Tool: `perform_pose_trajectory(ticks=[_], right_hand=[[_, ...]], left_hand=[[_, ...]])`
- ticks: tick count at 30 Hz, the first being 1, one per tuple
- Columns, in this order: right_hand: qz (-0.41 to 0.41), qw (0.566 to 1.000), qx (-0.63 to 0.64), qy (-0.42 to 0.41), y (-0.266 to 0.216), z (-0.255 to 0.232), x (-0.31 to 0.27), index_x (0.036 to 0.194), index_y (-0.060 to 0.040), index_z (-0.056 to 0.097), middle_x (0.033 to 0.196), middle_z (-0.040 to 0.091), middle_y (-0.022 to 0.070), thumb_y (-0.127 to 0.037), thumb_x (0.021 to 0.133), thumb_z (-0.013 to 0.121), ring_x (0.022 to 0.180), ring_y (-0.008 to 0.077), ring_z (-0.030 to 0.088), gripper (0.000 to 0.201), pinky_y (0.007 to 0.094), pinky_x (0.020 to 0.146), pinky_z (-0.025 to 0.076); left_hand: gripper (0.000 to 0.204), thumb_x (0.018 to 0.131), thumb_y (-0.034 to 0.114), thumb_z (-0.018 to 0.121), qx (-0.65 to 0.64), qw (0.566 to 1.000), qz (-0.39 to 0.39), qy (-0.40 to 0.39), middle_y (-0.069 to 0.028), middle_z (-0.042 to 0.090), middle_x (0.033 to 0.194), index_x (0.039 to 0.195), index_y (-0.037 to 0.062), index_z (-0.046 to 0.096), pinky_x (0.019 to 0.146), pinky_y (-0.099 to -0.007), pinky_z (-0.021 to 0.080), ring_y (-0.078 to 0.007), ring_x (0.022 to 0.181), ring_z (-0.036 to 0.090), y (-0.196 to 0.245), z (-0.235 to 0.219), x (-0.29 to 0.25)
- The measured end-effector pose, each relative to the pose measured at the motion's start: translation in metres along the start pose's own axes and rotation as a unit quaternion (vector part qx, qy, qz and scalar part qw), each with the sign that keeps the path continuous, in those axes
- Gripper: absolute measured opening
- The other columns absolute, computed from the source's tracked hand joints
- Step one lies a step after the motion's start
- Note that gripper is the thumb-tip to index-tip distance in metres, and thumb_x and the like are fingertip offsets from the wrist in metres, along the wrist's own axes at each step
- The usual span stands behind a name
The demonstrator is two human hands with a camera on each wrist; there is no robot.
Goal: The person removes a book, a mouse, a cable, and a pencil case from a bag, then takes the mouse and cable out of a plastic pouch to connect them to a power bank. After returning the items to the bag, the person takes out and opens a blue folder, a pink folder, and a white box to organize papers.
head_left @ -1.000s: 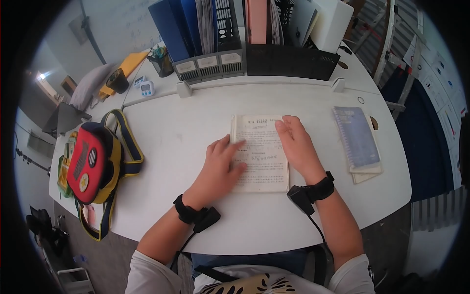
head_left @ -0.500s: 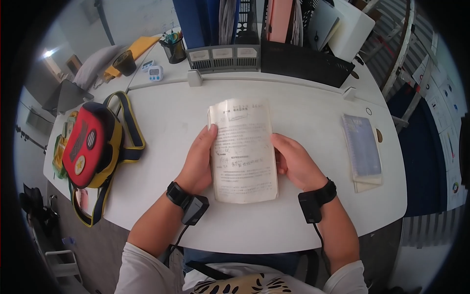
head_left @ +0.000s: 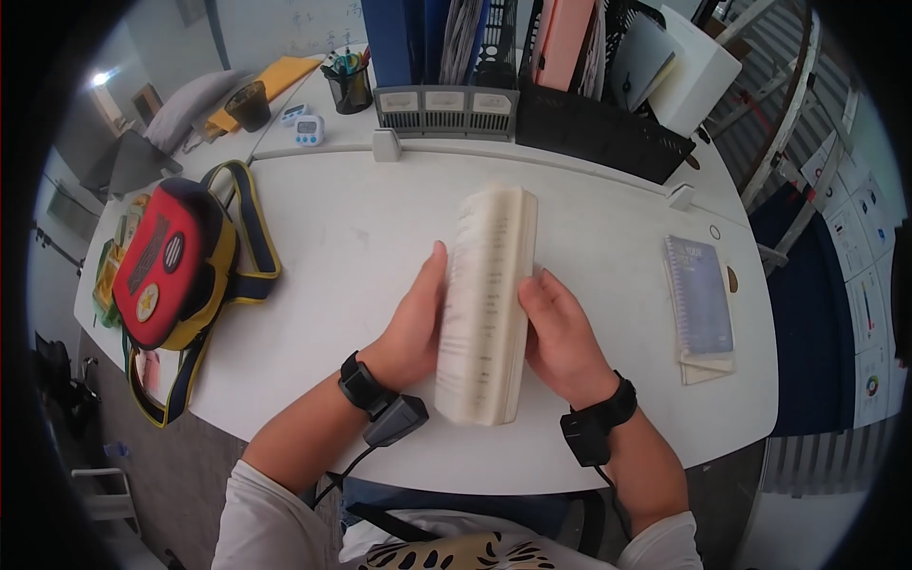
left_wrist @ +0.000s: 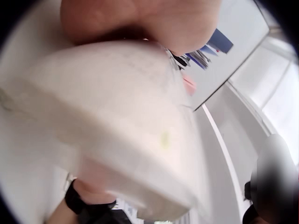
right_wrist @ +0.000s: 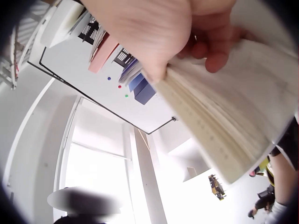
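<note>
Currently we observe both hands at a printed book [head_left: 480, 304], held up and tilted over the white surface [head_left: 323, 313], between the fingers of the left hand [head_left: 407, 332] and those of the right hand [head_left: 567, 337].

On the right, we record the fingers grasping the book: the thumb presses at its long edge, and in the right wrist view we see other fingers bent against a page. On the left, we note the thumb extended just beside the book's left side; the remaining fingers are hidden, so we cannot tell whether they clasp it or only support it. We find lines of print between the two sets of fingers, too blurred for us to read.

Behind the left fingers, we note a black strap [head_left: 361, 385] on the wrist.

Well apart, to the right of the right fingers, we log a blue spiral notebook [head_left: 701, 294] lying over a pale booklet [head_left: 708, 368]. Well to the left of the left fingers, we log a red and yellow bag [head_left: 176, 285]. Beyond the fingertips, towards the far side, we place a white timer [head_left: 309, 131], a mesh pen holder [head_left: 351, 95], a grey file rack [head_left: 446, 122] and a black file box [head_left: 603, 138].
</note>
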State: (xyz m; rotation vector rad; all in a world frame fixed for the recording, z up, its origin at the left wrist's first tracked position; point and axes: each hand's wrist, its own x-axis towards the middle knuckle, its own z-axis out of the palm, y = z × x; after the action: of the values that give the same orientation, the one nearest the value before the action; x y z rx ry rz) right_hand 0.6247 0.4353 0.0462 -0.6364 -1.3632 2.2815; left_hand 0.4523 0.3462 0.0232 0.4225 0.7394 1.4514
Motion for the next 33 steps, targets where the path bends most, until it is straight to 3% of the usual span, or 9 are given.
perform_pose_trajectory(ticks=[8, 10, 11, 13, 19, 22, 26, 29, 33], right_hand=[[-0.009, 0.999, -0.036, 0.003, -0.009, -0.018, 0.001, 0.130, -0.0048, 0.060, 0.104, 0.063, 0.0019, -0.035, 0.113, 0.057, 0.091, 0.0107, 0.062, 0.034, 0.0312, 0.082, 0.056], [-0.022, 0.997, -0.058, 0.042, -0.023, -0.024, 0.000, 0.116, -0.0043, 0.065, 0.091, 0.063, -0.0007, -0.028, 0.113, 0.057, 0.081, 0.0101, 0.062, 0.025, 0.0295, 0.073, 0.054], [-0.002, 0.992, -0.117, 0.047, -0.032, -0.035, 0.001, 0.111, -0.0039, 0.067, 0.086, 0.062, -0.0016, -0.025, 0.111, 0.059, 0.078, 0.0094, 0.061, 0.023, 0.0287, 0.071, 0.053], [0.016, 0.983, -0.174, 0.054, -0.048, -0.055, 0.003, 0.106, -0.0036, 0.068, 0.080, 0.060, -0.0025, -0.023, 0.110, 0.060, 0.075, 0.0086, 0.060, 0.022, 0.0280, 0.069, 0.052], [0.060, 0.739, -0.642, 0.197, -0.044, -0.109, 0.001, 0.105, -0.0018, 0.064, 0.096, 0.076, 0.0208, -0.028, 0.095, 0.075, 0.090, 0.0374, 0.073, 0.030, 0.0440, 0.080, 0.057], [0.015, 0.712, -0.648, 0.269, -0.050, -0.071, -0.001, 0.122, -0.0030, 0.058, 0.106, 0.075, 0.0226, -0.028, 0.095, 0.075, 0.097, 0.0393, 0.073, 0.040, 0.0479, 0.084, 0.058], [-0.066, 0.708, -0.670, 0.215, -0.026, -0.036, -0.003, 0.137, -0.0022, 0.048, 0.113, 0.072, 0.0235, -0.028, 0.095, 0.074, 0.101, 0.0401, 0.072, 0.055, 0.0500, 0.086, 0.058], [-0.135, 0.674, -0.712, 0.142, 0.000, -0.034, 0.002, 0.143, 0.0018, 0.044, 0.103, 0.069, 0.0187, -0.026, 0.094, 0.074, 0.098, 0.0370, 0.071, 0.064, 0.0468, 0.078, 0.061], [-0.069, 0.684, -0.719, 0.104, 0.000, -0.030, 0.009, 0.149, 0.0007, 0.043, 0.119, 0.070, 0.0220, -0.024, 0.093, 0.072, 0.107, 0.0383, 0.070, 0.068, 0.0478, 0.089, 0.059]], left_hand=[[0.055, 0.111, 0.043, 0.056, 0.030, 0.998, 0.036, 0.042, -0.0118, 0.067, 0.139, 0.151, 0.0051, 0.054, 0.093, -0.0368, 0.064, -0.0200, 0.118, 0.071, -0.020, -0.075, -0.019], [0.058, 0.112, 0.044, 0.053, -0.225, 0.971, -0.002, -0.085, -0.0127, 0.066, 0.141, 0.155, 0.0053, 0.050, 0.096, -0.0385, 0.063, -0.0222, 0.122, 0.070, -0.006, -0.060, -0.017], [0.059, 0.112, 0.046, 0.051, -0.025, 0.990, 0.025, 0.139, -0.0128, 0.064, 0.143, 0.155, 0.0055, 0.051, 0.099, -0.0403, 0.060, -0.0235, 0.125, 0.068, 0.011, -0.021, -0.020], [0.061, 0.111, 0.049, 0.051, -0.077, 0.995, 0.024, 0.060, -0.0139, 0.064, 0.142, 0.153, 0.0038, 0.052, 0.100, -0.0397, 0.059, -0.0242, 0.123, 0.068, 0.028, -0.035, -0.012], [0.066, 0.109, 0.047, 0.058, 0.152, 0.982, 0.009, 0.112, -0.0179, 0.064, 0.139, 0.150, -0.0036, 0.050, 0.105, -0.0371, 0.055, -0.0253, 0.121, 0.066, 0.077, -0.077, -0.010], [0.068, 0.101, 0.034, 0.071, 0.343, 0.926, 0.003, 0.155, -0.0199, 0.067, 0.129, 0.150, -0.0058, 0.048, 0.099, -0.0385, 0.056, -0.0270, 0.116, 0.068, 0.080, -0.066, -0.015], [0.070, 0.096, 0.026, 0.075, 0.642, 0.727, -0.044, 0.237, -0.0214, 0.070, 0.115, 0.151, -0.0053, 0.045, 0.092, -0.0414, 0.056, -0.0314, 0.110, 0.070, 0.080, -0.035, -0.028], [0.075, 0.092, 0.020, 0.080, 0.802, 0.531, 0.117, 0.247, -0.0248, 0.061, 0.136, 0.153, -0.0011, 0.041, 0.108, -0.0460, 0.049, -0.0408, 0.126, 0.060, 0.060, -0.044, -0.029], [0.082, 0.092, 0.022, 0.080, 0.794, 0.568, 0.140, 0.164, -0.0315, 0.039, 0.160, 0.159, 0.0005, 0.037, 0.127, -0.0489, 0.032, -0.0462, 0.152, 0.035, 0.046, -0.027, -0.021]])
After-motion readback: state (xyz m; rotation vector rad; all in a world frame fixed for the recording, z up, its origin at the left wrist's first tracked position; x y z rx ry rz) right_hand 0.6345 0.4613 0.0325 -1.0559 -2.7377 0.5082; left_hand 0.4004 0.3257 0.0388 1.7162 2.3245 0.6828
